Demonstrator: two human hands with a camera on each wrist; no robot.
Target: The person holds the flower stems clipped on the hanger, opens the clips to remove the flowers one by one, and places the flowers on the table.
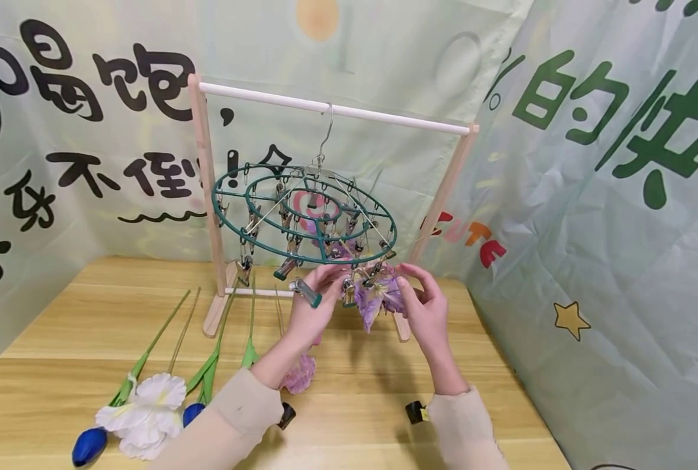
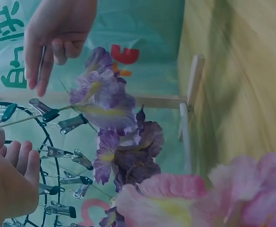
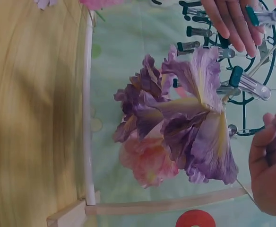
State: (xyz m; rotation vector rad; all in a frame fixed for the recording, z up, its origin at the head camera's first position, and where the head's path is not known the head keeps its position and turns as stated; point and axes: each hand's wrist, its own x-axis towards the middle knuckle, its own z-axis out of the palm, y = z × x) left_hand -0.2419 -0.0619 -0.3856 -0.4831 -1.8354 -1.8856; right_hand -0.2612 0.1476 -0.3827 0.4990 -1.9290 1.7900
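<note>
A green round clip hanger hangs by its hook, with metal clips on short chains below its rings. Under its right side hangs a purple iris, its stem beside a green-tipped clip. My left hand is among the clips left of the iris. Its fingers are extended above the stem in the right wrist view. On the other side, my right hand has its fingertips close to the petals and a clip. Another purple iris and a pink flower hang behind.
A wooden stand with a white rod carries the hanger. On the wooden table lie a white flower, blue tulips and a pink flower. A printed cloth closes off the back and sides.
</note>
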